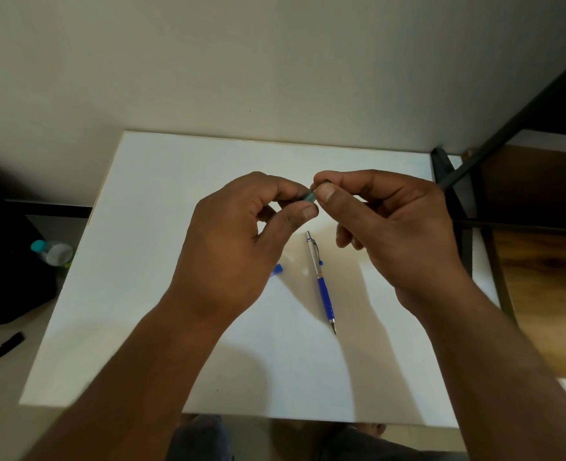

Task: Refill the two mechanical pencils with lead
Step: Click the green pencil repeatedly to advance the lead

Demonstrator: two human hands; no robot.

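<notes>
Above the middle of the white table (142, 294), my left hand (241, 241) and my right hand (384, 227) meet at the fingertips. Between them they pinch a small greenish lead case (309, 196), mostly hidden by my thumbs and forefingers. A mechanical pencil (321, 281) with a silver upper barrel and a blue grip lies on the table under my hands, tip toward me. The blue end of a second object (277, 269) peeks out from behind my left hand; the rest of it is hidden.
A pale wall rises behind the table. A black bag (5, 261) and a bottle with a teal cap (50, 250) sit on the floor to the left. A black metal frame (458, 194) and wooden shelf (541, 294) stand at the right.
</notes>
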